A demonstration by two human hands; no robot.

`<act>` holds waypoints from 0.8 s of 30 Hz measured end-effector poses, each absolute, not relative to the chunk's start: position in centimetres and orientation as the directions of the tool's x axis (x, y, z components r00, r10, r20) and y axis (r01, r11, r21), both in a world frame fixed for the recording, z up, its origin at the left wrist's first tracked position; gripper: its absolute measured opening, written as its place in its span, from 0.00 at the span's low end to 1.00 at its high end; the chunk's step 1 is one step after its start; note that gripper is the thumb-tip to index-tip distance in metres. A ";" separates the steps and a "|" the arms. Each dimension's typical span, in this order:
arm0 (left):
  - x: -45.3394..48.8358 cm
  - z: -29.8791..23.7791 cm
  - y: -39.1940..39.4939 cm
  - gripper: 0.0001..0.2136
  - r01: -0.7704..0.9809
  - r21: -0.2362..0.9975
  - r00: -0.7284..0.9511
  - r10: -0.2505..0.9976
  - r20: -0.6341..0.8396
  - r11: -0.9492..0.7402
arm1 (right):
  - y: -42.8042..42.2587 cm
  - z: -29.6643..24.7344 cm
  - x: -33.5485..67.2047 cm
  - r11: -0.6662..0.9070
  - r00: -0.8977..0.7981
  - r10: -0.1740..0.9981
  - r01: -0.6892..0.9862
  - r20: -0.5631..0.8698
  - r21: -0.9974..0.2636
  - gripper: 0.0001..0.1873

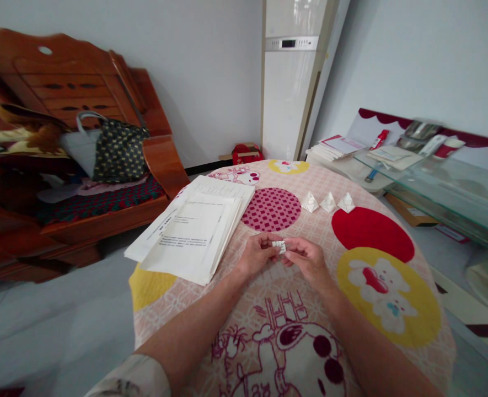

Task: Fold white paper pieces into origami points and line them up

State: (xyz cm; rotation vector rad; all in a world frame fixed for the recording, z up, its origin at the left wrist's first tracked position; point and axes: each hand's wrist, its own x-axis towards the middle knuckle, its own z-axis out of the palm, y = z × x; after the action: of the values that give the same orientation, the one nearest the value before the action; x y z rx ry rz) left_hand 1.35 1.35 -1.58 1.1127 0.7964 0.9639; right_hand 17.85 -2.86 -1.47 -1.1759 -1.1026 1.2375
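Between my two hands is a small folded piece of white paper (279, 246), with printed marks on it. My left hand (259, 255) pinches its left end, and my right hand (305, 257) grips the right end with thumb and fingers. Both hands are close together over the patterned tablecloth (268, 284). Beyond them three small white folded-paper pyramids stand in a row: a left one (309, 202), a middle one (328, 203) and a right one (346, 202). A stack of printed paper sheets (194, 231) lies to the left of my left hand.
A carved wooden sofa (82, 71) with bags (119, 151) on it stands at the left. Behind the table is a tall white air conditioner (289, 99). To the right, a glass-topped table (434, 173) holds papers, a paper cup (448, 147) and a metal bowl (421, 129).
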 end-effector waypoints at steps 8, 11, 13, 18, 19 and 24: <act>1.4 -1.6 1.3 0.14 -0.223 0.960 0.396 0.916 -0.069 0.168 | -3.0 -1.7 17.9 -0.008 0.049 0.999 -0.102 -0.013 -0.995 0.18; 1.4 -1.5 1.3 0.15 -0.236 0.951 0.419 0.904 -0.088 0.202 | -3.0 -1.7 17.9 -0.018 0.060 0.998 -0.102 -0.024 -0.995 0.20; 1.4 -1.4 1.3 0.16 -0.243 0.943 0.434 0.895 -0.103 0.226 | -3.0 -1.7 17.9 -0.015 0.074 0.997 -0.094 -0.022 -0.995 0.21; 1.3 -1.0 1.1 0.16 -0.254 0.931 0.424 0.895 -0.137 0.263 | -3.1 -1.6 18.1 0.022 0.132 0.991 -0.034 0.018 -0.999 0.21; 1.3 -1.0 1.1 0.16 -0.258 0.927 0.421 0.896 -0.144 0.271 | -3.1 -1.6 18.1 0.033 0.139 0.990 -0.018 0.030 -0.999 0.20; 1.3 -1.0 1.0 0.15 -0.276 0.913 0.417 0.893 -0.167 0.300 | -3.1 -1.6 18.0 0.061 0.128 0.990 0.008 0.062 -0.998 0.16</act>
State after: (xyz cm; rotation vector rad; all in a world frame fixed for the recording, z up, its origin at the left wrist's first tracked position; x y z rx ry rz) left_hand 1.32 1.00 -0.97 0.9531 0.7892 0.8931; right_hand 17.98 -3.10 -1.57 -1.2253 -1.1457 1.0675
